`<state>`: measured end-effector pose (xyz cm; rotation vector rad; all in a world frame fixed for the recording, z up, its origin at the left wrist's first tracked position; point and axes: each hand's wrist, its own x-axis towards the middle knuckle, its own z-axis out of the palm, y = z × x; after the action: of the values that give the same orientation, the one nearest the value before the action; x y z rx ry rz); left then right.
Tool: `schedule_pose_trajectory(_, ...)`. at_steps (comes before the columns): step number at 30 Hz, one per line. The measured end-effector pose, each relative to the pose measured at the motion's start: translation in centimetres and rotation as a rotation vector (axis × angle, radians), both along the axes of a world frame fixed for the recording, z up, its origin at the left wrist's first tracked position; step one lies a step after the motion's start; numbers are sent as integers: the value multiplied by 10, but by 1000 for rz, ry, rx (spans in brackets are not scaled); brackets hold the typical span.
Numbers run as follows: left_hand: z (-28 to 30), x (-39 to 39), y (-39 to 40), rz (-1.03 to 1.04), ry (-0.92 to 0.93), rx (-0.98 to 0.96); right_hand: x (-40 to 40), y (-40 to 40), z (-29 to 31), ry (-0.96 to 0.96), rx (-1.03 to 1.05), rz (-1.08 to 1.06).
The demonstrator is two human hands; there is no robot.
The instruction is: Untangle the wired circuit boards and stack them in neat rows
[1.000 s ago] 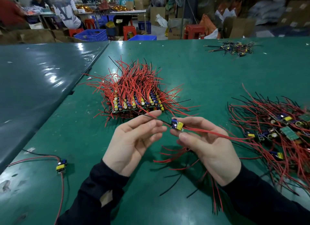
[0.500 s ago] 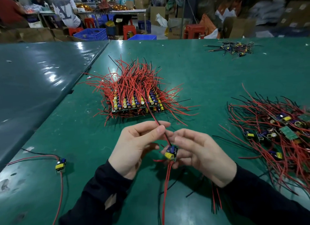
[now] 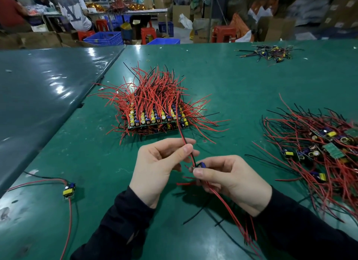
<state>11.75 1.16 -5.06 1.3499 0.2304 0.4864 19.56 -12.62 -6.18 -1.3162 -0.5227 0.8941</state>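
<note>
While the right hand (image 3: pixel 228 180) pinches a small circuit board (image 3: pixel 201 165) at thumb and fingertip, the left hand (image 3: pixel 160 162) pinches that board's upper red and black leads (image 3: pixel 187 143) between thumb and forefinger just above it. Both hands hover over the bench (image 3: pixel 242 81) near 6 o'clock, board between them, more leads trailing down past the right wrist toward 5 o'clock.

Handling, judged: the board looks tiny and light, rigid, with raised parts that could snag on other wires. The leads are thin, springy, soft enough to bend but hold a curve; solder joints at the board edge are likely the weak spot, so tugging hard on a wire risks breaking it. Best hold looks like the board edges or body, with the free hand running along the leads to straighten them, not yanking.

Stacked boards (image 3: pixel 157 120) sit at bench centre, 12 o'clock from the hands, rows edge to edge, leads bristling up and out. Tangled pile (image 3: pixel 317 149) lies at 3 o'clock, well apart from the stack. One loose board (image 3: pixel 68 190) lies at 9 o'clock, wires sprawled. Small far pile (image 3: pixel 269 53) at 1 o'clock.

Containers: none on the bench. Blue crates (image 3: pixel 104 37) stand on the floor beyond the far edge at 11 o'clock; contents cannot be told. Cardboard boxes (image 3: pixel 201 30) behind too, contents hidden.
</note>
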Motion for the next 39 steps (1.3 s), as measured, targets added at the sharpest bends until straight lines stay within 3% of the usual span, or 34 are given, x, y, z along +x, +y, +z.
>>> schedule_pose_trajectory(5, -3, 1, -3, 45, -6, 167, 0, -1, 0, -91, -2, -23)
schedule_pose_trajectory(11, -6, 2, -3, 144, 30, 238, -2, -1, -3, -350, 27, -63)
schedule_pose_trajectory(15, -6, 2, -4, 164, 29, 295, -2, -1, -2, -421, 19, -33)
schedule_pose_trajectory(20, -1, 1, -2, 56, 55, 178, -3, 2, -1, -170, 13, 22)
schedule_pose_trajectory(24, 1, -1, 1, -31, 139, 82, -2, 1, -1, -218, -6, 34)
schedule_pose_trajectory(32, 5, -4, 7, -245, 138, -357, -5, -3, 7, 9, 187, 341)
schedule_pose_trajectory(34, 7, -4, 5, -180, 126, -313, -4, -4, 6, -34, 186, 332)
schedule_pose_trajectory(39, 3, 0, 1, 145, 58, 80, -6, -4, -3, -460, 107, 155)
